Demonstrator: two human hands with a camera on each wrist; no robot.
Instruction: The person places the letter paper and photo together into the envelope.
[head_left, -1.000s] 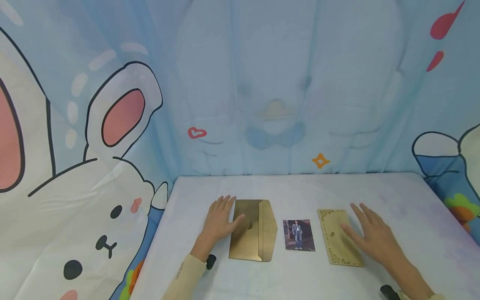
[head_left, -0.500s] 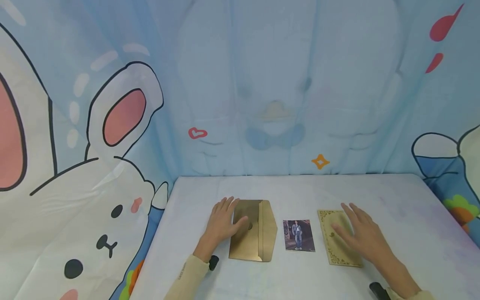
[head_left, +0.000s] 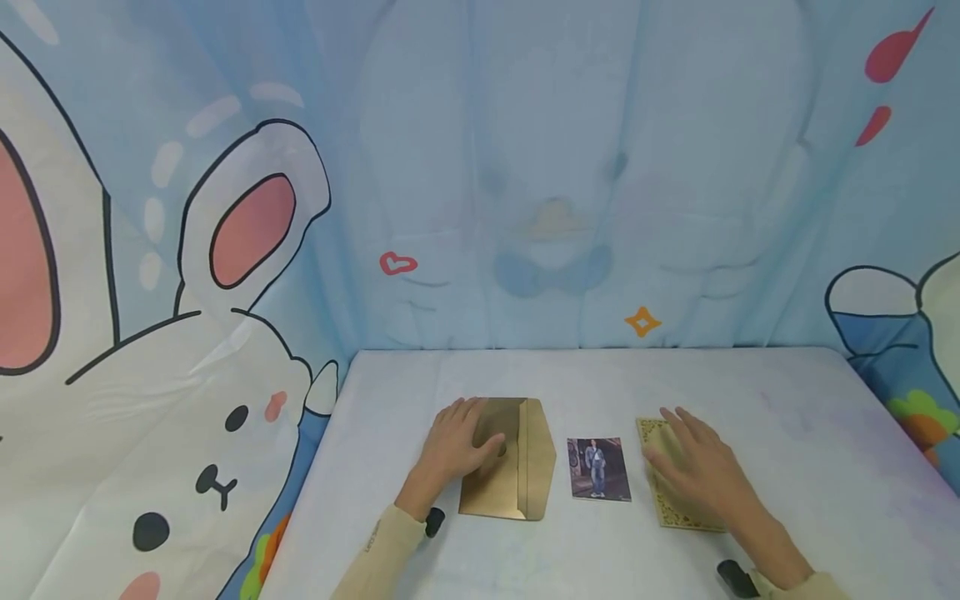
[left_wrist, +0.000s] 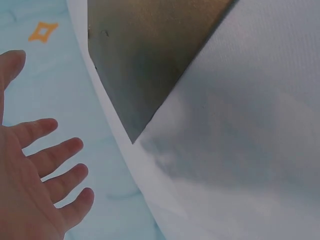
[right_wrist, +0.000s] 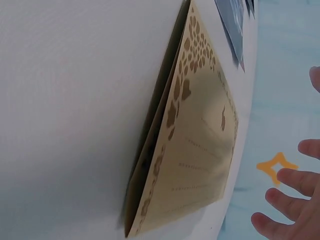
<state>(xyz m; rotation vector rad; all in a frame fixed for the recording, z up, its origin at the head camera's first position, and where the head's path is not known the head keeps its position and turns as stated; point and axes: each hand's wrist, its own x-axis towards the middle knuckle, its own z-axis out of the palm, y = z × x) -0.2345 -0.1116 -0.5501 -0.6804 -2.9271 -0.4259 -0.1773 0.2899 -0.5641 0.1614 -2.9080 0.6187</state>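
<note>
Left hand (head_left: 452, 443): fingers extended and loosely spread, nothing held. It hangs above the left part of a flat, metallic gold paper envelope (head_left: 491, 496) with its pointed flap unfolded to the right; the left wrist view shows the palm apart from the paper. Right hand (head_left: 692, 467): likewise spread, nothing held, poised above a pale gold, rectangular folded card (right_wrist: 192, 145) with an ornate brown-patterned border. No contact with the card is seen in the right wrist view.

Position of items: all lie on a white-covered table (head_left: 570, 558). Between the envelope and the card, touching neither, lies a small colour photograph (head_left: 598, 469) of a standing figure. The card's leaves are slightly parted along one long edge.

Assessment: the stage in hand appears to be a reach over the paper items, before any grasp. Taking up the card would call for lowering the right hand and pinching an edge; the envelope would need light steadying by the left to avoid creasing.
</note>
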